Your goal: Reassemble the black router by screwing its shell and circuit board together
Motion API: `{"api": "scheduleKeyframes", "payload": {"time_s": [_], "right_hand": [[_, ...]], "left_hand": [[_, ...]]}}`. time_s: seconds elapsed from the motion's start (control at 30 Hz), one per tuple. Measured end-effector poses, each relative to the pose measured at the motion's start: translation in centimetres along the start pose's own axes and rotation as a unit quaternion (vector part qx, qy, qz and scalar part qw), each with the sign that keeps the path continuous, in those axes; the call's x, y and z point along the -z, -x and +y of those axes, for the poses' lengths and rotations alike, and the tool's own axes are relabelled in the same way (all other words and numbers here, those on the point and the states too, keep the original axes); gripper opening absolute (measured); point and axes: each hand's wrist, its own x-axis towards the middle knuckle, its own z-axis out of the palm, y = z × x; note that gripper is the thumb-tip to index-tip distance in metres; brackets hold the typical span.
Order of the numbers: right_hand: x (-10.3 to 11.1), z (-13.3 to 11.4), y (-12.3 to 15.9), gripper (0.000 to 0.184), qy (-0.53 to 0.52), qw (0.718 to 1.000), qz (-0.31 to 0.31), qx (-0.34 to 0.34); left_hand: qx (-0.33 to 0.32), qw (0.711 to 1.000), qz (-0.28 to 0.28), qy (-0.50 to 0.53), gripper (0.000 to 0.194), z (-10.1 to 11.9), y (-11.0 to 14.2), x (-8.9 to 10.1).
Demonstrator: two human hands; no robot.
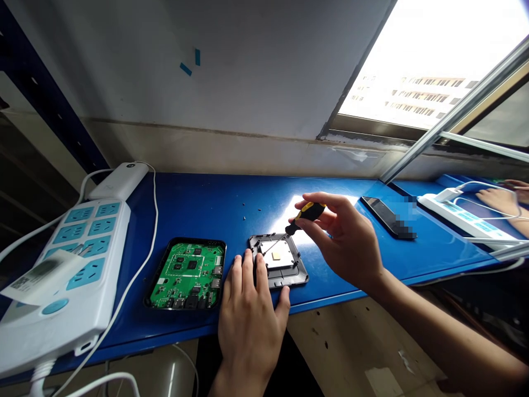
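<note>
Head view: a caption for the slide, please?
Right hand angles a screwdriver down onto a black cover that the left hand touches, a green circuit board beside them on the blue table.

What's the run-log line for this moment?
left hand: fingers on black cover | right hand: holding screwdriver, tip at cover's left side | nearby: green circuit board, phone

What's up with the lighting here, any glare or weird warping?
Head view: the window is nearly blown out; glare whitens the blue table beside the right hand; the upper left corner is dark; the near power strip looks stretched; blocky pixelation covers part of the phone.
</note>
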Motion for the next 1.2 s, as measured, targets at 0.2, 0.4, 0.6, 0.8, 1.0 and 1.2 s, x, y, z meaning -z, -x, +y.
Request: {"api": "scheduleKeyframes", "payload": {"time_s": [0.2,0.4,0.6,0.8,1.0,1.2], "right_hand": [[0.3,-1.8,-1.7,0.035,0.041,0.992,-0.11,0.046],[-0.1,-3.3,-2.6,0.034,0.111,0.977,-0.154,0.095],[-0.8,-3.1,-2.6,0.021,0.199,0.97,-0.059,0.129],[0.0,-3.2,-2.3,0.033,0.163,0.976,-0.078,0.125],[-0.3,-2.4,-2.2,0.022,0.226,0.96,-0.027,0.164],[-0.3,-2.8,-2.1,0.039,0.176,0.971,-0.055,0.155]], "left_hand": [[0.0,1.0,0.008,0.02,0.053,0.0,-0.1,-0.1],[0.016,0.999,0.012,0.032,0.052,0.2,-0.3,0.0],[0.011,0.999,0.015,0.034,0.052,0.1,-0.2,-0.1],[0.011,0.998,0.037,0.044,0.05,0.1,-0.1,-0.4],[0.0,0.997,0.06,0.051,0.047,0.0,-0.1,-0.3],[-0.016,0.993,0.088,0.08,0.041,-0.3,0.0,-0.5]]}}
